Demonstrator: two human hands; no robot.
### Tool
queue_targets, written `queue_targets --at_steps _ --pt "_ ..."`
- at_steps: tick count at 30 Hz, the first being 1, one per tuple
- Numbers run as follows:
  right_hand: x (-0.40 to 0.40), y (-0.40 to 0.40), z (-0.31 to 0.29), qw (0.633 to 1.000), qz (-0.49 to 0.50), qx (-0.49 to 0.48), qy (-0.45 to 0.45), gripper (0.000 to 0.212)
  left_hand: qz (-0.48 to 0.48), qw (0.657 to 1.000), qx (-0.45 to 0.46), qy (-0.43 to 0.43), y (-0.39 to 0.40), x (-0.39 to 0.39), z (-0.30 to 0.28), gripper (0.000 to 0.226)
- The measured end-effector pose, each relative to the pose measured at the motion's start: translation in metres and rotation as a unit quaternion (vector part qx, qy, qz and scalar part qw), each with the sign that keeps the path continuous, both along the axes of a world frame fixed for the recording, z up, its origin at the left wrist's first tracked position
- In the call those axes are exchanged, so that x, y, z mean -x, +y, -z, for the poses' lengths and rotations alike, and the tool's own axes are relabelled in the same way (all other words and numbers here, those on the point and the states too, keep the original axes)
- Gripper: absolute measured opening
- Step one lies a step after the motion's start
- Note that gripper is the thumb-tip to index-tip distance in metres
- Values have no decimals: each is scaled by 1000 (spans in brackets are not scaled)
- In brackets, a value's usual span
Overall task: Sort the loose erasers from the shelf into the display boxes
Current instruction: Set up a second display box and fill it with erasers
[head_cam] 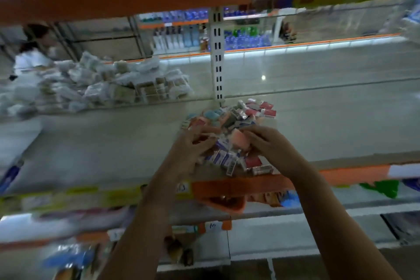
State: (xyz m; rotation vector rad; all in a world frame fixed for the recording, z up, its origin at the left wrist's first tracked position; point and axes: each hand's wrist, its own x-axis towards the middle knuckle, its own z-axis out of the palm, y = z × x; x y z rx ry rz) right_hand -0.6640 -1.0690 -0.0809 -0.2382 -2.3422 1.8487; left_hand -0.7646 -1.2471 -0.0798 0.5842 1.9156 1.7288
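Orange trim (241, 185) runs along the front edge of the shelf (113, 150), just below centre frame, and both forearms rise over it from the bottom of the frame.

The right hand (266, 143), right of centre, pinches a peach-pink eraser (241, 137) between thumb and fingertips; the eraser sits at the hand's left side, toward the other hand. Its long axis cannot be told through the blur.

The left hand (193, 143), just left of centre, has its fingers curled down into the near side of the eraser pile (229, 134). Whether they grip a piece or only rake through them, I cannot tell.

The pile lies on the shelf directly beyond and between both hands, spreading up and to the right toward red packs (267, 109). Both hands are about equally near it; the right one already has a piece lifted.

No display box is clearly visible, so the carrying direction is uncertain.

Farther back, upper left, bagged goods (109, 84) sit in a wire basket, and a slotted upright (217, 52) stands behind the pile.
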Motion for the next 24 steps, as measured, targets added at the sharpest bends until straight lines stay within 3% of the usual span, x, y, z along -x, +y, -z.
queue_targets --at_steps 7,11,15,20,24 --pt "27 -60 -3 982 -78 172 -31 18 -70 997 -37 -14 -81 -19 -5 31" --pt "49 -116 -9 956 -183 225 -37 23 -135 990 -37 8 -144 -21 -12 32" --pt "71 -192 -11 941 -240 234 -39 26 -187 982 -29 20 -224 -23 -18 29" --pt "102 -303 -4 942 -258 211 -46 12 -241 970 -6 37 -333 -16 -25 25" --pt "122 -371 0 935 -278 211 -56 21 -260 965 13 39 -400 -3 -25 25"
